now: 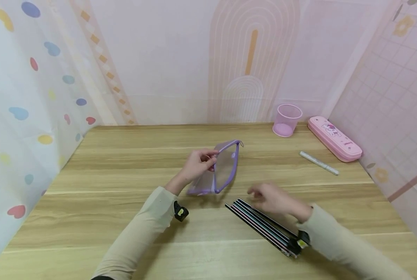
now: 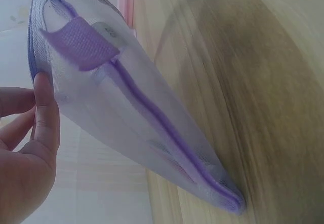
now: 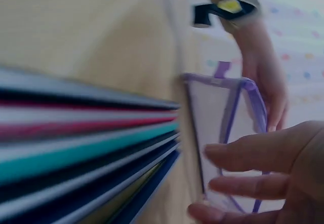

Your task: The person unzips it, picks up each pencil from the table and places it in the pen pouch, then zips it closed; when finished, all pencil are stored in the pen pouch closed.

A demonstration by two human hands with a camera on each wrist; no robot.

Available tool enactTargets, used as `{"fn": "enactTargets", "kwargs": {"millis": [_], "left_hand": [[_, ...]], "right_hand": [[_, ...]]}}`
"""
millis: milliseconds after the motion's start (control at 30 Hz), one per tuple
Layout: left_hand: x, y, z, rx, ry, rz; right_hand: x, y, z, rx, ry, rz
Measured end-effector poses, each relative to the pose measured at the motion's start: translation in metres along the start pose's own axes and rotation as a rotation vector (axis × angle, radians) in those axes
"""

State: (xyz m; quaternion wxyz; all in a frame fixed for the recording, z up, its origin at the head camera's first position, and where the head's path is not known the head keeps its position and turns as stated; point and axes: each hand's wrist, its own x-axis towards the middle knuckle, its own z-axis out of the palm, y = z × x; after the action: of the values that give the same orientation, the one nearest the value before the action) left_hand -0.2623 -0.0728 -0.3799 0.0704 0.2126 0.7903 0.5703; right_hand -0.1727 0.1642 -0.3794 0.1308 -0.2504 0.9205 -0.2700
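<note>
While the fingers of the left hand (image 1: pixel 198 162) pinch one rim of the purple-trimmed mesh pouch (image 1: pixel 224 167), those of the right hand (image 1: pixel 273 198) are loosely spread, holding nothing, just beside a bundle of thin layers (image 1: pixel 259 224), seemingly notebooks. The pouch is near the middle of the tabletop (image 1: pixel 89 186), its mouth gaping. Good handling, I judge, means pinching a single edge so the soft mesh doesn't fold closed, with the right wrist's black mount (image 1: pixel 302 239) clear of the bundle.

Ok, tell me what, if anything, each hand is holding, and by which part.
The left hand pinches the purple-trimmed pouch by the edge of its open mouth. The right hand holds nothing.
</note>
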Motion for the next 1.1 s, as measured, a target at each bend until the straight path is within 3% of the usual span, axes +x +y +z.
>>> {"fn": "enactTargets", "kwargs": {"millis": [133, 367, 667, 1100], "left_hand": [[0.001, 0.001, -0.002, 0.016, -0.008, -0.010], [0.001, 0.002, -0.003, 0.009, -0.025, -0.031], [-0.004, -0.001, -0.003, -0.003, -0.024, -0.025], [-0.004, -0.004, -0.003, -0.005, 0.004, -0.012]], "right_hand": [[-0.034, 0.005, 0.002, -0.111, -0.088, 0.085], [-0.063, 0.016, 0.013, -0.080, -0.082, 0.032], [-0.065, 0.020, 0.018, 0.093, -0.079, 0.044], [-0.058, 0.013, 0.012, 0.063, -0.070, 0.071]]}}
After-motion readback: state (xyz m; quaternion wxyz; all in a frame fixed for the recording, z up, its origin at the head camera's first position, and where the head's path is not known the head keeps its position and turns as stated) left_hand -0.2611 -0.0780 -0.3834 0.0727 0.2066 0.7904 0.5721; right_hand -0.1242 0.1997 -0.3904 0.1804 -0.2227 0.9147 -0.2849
